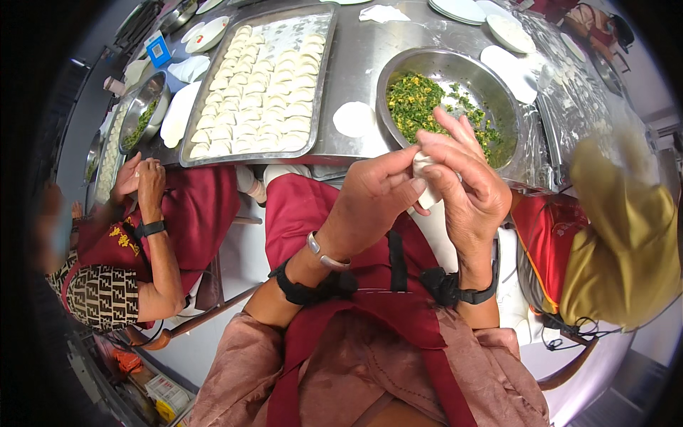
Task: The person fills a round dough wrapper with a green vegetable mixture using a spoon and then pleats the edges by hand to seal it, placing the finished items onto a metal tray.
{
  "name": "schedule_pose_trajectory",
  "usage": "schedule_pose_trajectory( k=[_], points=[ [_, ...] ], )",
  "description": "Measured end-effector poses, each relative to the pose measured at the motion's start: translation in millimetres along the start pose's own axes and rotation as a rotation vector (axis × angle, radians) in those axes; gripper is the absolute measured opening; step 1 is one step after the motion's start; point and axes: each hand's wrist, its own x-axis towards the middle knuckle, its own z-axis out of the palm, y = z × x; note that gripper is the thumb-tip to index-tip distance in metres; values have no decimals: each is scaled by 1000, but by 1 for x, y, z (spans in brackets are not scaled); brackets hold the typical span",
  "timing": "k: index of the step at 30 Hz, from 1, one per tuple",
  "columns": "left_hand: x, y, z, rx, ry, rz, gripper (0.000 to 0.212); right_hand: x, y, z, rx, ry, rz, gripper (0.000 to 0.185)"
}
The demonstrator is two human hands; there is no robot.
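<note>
Both my hands meet just in front of the near rim of a steel bowl (448, 53) of chopped green and yellow filling (413, 101). Between the fingertips of my left hand (381, 195) and my right hand (469, 181) is a folded white dumpling (428, 198), pinched by both. Part of it is hidden behind my fingers. To the left of the bowl a round dough wrapper (354, 119) lies flat on the steel table. Further left, a metal tray (324, 69) holds rows of crescent dumplings (251, 115), with its far part floury and bare.
At the left a co-worker's hands (144, 179) work close to a smaller filling bowl (160, 109). Behind the large bowl stand white plates (459, 9) and a white bowl (510, 33). Stacked wrappers (508, 73) lie at its right. Blurred yellow cloth (619, 245) is at the right.
</note>
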Motion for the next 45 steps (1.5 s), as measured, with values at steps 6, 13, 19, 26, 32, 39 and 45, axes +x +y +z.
schedule_pose_trajectory(
  k=[6,13,19,26,32,39,45],
  points=[
    [-4,-1,3,40,-50,14,20,-4,-4,-5,6,-40,-45,8],
    [-14,-7,2,0,-81,41,18,-15,0,-4,13,-51,-104,11],
    [-15,2,5,29,-60,38,19,-14,-10,1,284,-28,163,16],
    [-23,-15,2,133,-69,187,21,-23,3,-8,151,-213,-73,26],
    [-26,-14,7,-48,-11,147,31,-28,-22,11,371,54,187,27],
    [-30,-18,6,-69,-14,215,38,-33,-4,2,177,-139,-12,27],
    [-21,-15,3,-98,37,74,40,-22,-21,19,205,58,147,25]
  ],
)
